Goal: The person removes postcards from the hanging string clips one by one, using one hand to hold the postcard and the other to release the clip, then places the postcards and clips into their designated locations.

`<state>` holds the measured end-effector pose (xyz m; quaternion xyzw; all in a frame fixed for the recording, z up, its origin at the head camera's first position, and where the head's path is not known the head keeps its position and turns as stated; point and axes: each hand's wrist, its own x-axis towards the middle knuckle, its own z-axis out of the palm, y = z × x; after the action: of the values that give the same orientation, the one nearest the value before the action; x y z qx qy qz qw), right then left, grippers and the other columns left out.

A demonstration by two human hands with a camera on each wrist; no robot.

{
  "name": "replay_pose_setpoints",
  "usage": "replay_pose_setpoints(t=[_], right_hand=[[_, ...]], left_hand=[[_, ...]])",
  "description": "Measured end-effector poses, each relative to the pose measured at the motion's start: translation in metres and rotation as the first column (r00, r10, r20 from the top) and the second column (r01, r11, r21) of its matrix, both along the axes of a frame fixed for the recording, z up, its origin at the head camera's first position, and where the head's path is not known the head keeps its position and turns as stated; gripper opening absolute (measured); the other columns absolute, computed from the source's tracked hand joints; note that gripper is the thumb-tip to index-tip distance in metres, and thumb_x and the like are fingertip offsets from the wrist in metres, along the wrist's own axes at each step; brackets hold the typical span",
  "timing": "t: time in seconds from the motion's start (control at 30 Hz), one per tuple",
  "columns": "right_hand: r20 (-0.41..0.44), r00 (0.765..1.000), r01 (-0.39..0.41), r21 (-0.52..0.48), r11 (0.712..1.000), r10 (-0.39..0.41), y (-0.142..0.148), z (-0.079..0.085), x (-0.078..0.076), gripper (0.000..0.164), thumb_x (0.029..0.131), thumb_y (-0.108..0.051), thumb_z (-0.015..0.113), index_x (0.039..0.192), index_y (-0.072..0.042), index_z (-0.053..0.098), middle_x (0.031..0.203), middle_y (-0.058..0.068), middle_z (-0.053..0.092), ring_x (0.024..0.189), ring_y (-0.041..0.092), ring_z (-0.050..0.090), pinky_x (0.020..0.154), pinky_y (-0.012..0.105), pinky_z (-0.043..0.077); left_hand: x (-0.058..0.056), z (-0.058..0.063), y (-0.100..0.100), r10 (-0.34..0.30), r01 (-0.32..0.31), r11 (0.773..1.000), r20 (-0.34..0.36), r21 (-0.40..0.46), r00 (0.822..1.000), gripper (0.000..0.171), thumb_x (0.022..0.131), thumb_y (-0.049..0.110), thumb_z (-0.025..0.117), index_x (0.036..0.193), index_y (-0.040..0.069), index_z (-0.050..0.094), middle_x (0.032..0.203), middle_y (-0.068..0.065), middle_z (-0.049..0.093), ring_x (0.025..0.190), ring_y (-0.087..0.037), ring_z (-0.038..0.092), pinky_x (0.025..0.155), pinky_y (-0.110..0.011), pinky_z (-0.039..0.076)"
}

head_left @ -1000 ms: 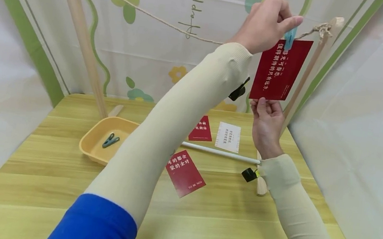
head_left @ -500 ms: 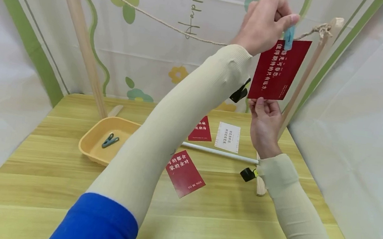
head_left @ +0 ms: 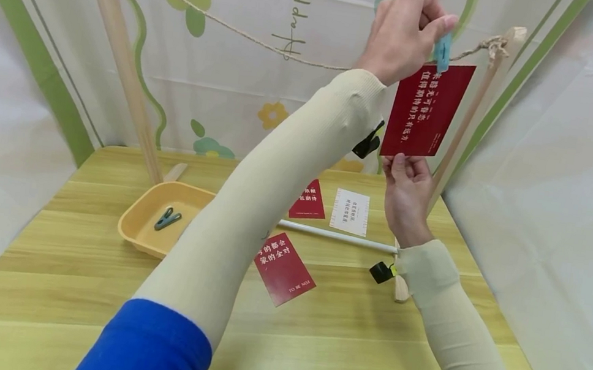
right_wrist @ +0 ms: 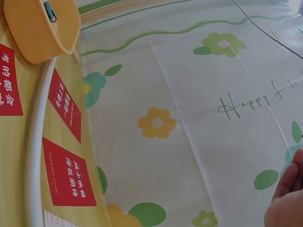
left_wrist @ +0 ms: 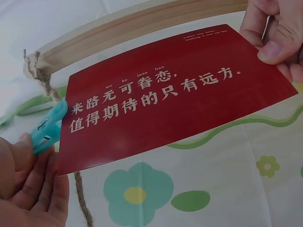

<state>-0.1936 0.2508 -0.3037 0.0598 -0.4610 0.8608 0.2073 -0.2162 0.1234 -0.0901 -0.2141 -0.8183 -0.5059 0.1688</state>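
My left hand (head_left: 404, 34) pinches a light-blue clothespin (head_left: 443, 52) between thumb and fingers at the rope (head_left: 227, 24). A red card (head_left: 427, 111) with white writing hangs at the clothespin's tip. Its lower edge is pinched by my right hand (head_left: 408, 199), thumb in front. In the left wrist view, the clothespin (left_wrist: 49, 125) touches the card's edge (left_wrist: 142, 109); whether it grips both card and rope cannot be told. Only part of my right hand (right_wrist: 286, 198) enters the right wrist view.
Two wooden posts (head_left: 123, 59) carry the rope, with a white rod (head_left: 340, 235) low between them. A yellow basin (head_left: 144, 225) holds a dark green clothespin (head_left: 167, 218). Red cards (head_left: 286, 270) and a white card (head_left: 350, 212) lie on the wooden table (head_left: 308, 359).
The clothespin covers slightly less of the red card's top than before, showing more of the writing. Both hands keep their hold; the whole view has shifted a little.
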Motion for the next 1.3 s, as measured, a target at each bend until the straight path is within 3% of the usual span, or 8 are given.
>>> replay_pose_setpoints(t=[0.23, 0.43, 0.83, 1.07, 1.3], right_hand=[[0.021, 1.000, 0.001, 0.005, 1.000, -0.001, 0.000, -0.002, 0.001, 0.012, 0.100, -0.014, 0.065, 0.109, -0.006, 0.065, 0.099, 0.007, 0.069, 0.093, 0.017, 0.065, 0.095, 0.025, 0.058], [0.033, 0.999, 0.000, 0.008, 1.000, 0.000, 0.000, -0.004, 0.002, 0.015, 0.100, -0.015, 0.066, 0.112, -0.006, 0.065, 0.101, 0.007, 0.068, 0.094, 0.017, 0.065, 0.096, 0.025, 0.058], [0.031, 0.999, -0.013, 0.010, 1.000, 0.013, -0.001, -0.007, 0.002, 0.014, 0.099, -0.014, 0.067, 0.111, -0.006, 0.066, 0.099, 0.006, 0.068, 0.092, 0.016, 0.066, 0.093, 0.023, 0.059], [0.037, 0.999, -0.028, 0.010, 1.000, 0.027, 0.001, -0.008, 0.002, 0.012, 0.100, -0.013, 0.066, 0.110, -0.005, 0.066, 0.100, 0.007, 0.070, 0.091, 0.017, 0.067, 0.092, 0.024, 0.059], [0.037, 0.998, -0.044, 0.019, 0.999, 0.043, 0.002, -0.009, 0.002, 0.015, 0.098, -0.014, 0.069, 0.110, -0.005, 0.067, 0.099, 0.007, 0.072, 0.087, 0.017, 0.068, 0.090, 0.024, 0.060]], left_hand=[[-0.005, -0.002, -0.006, 0.054, -0.051, 0.997, -0.063, 0.049, 0.997, 0.024, 0.106, 0.030, 0.061, 0.117, 0.014, 0.074, 0.098, 0.006, 0.067, 0.088, -0.002, 0.055, 0.081, -0.013, 0.046], [-0.007, -0.003, -0.012, 0.082, -0.074, 0.993, -0.094, 0.087, 0.992, 0.024, 0.106, 0.030, 0.062, 0.119, 0.013, 0.073, 0.105, 0.003, 0.072, 0.093, -0.001, 0.059, 0.085, -0.010, 0.046], [0.003, -0.003, -0.022, 0.037, -0.035, 0.999, -0.077, 0.022, 0.996, 0.027, 0.103, 0.037, 0.068, 0.114, 0.014, 0.075, 0.107, 0.006, 0.072, 0.095, -0.001, 0.060, 0.085, -0.011, 0.047], [0.012, -0.005, -0.026, -0.013, 0.014, 1.000, -0.078, 0.015, 0.997, 0.029, 0.102, 0.037, 0.070, 0.116, 0.012, 0.073, 0.112, 0.002, 0.075, 0.098, -0.002, 0.064, 0.084, -0.010, 0.049], [0.014, -0.010, -0.033, -0.026, 0.028, 0.999, -0.097, 0.019, 0.995, 0.031, 0.102, 0.037, 0.071, 0.120, 0.012, 0.071, 0.116, 0.002, 0.074, 0.101, -0.003, 0.063, 0.086, -0.009, 0.049]])
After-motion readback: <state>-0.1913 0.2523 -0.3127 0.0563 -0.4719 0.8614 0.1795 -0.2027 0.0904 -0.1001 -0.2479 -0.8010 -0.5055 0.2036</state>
